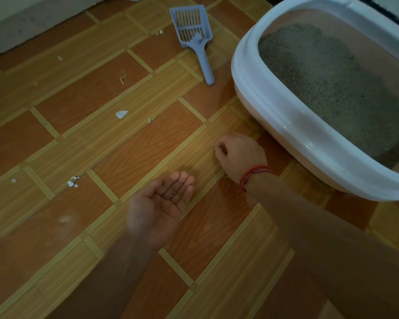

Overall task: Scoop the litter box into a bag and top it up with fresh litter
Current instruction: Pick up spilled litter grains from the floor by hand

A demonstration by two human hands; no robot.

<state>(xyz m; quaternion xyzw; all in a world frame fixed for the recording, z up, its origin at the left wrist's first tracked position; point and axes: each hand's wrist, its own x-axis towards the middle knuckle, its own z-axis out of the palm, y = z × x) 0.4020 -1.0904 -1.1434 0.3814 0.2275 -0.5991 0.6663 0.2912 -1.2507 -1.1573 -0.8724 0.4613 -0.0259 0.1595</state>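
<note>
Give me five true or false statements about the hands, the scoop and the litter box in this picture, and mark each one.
1. The left hand lies palm up with a few litter grains on it. True.
2. The right hand grips the scoop. False: the scoop lies untouched on the floor; the right hand's fingertips are bunched at the floor beside the litter box.
3. The litter box is empty. False: grey litter lies in it.
4. A red thread circles the right wrist. True.
5. Loose grains lie on the floor near the right wrist. True.
</note>
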